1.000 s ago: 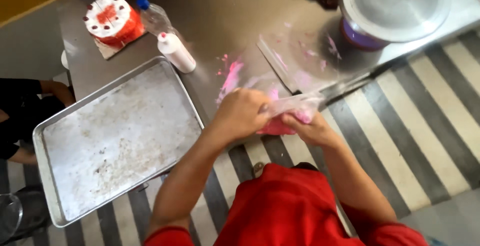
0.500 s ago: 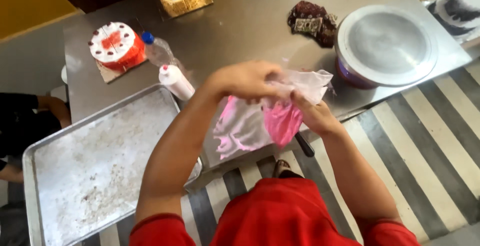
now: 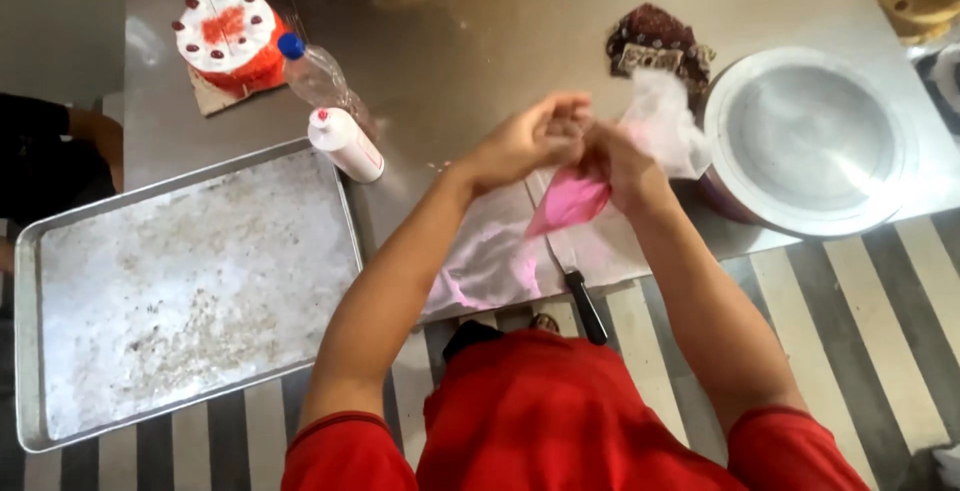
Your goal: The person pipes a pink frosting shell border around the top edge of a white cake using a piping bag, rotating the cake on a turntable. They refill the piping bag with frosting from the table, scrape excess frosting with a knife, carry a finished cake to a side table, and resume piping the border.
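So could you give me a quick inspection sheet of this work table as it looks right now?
Surface: grey metal table, pink smears on the sheet under the hands.
Job's things: clear piping bag filled with pink cream.
Clutter: baking tray, knife, white squeeze bottle, water bottle, red-and-white cake, round pan lid, dark cloth.
Hands: left hand and right hand both grip the bag's top.
Cables: nothing seen.
Surroundings: striped floor; another person's arm at left.

Empty baking tray (image 3: 60,251), decorated cake (image 3: 228,36), plastic bottle (image 3: 318,76), round pan (image 3: 810,141)
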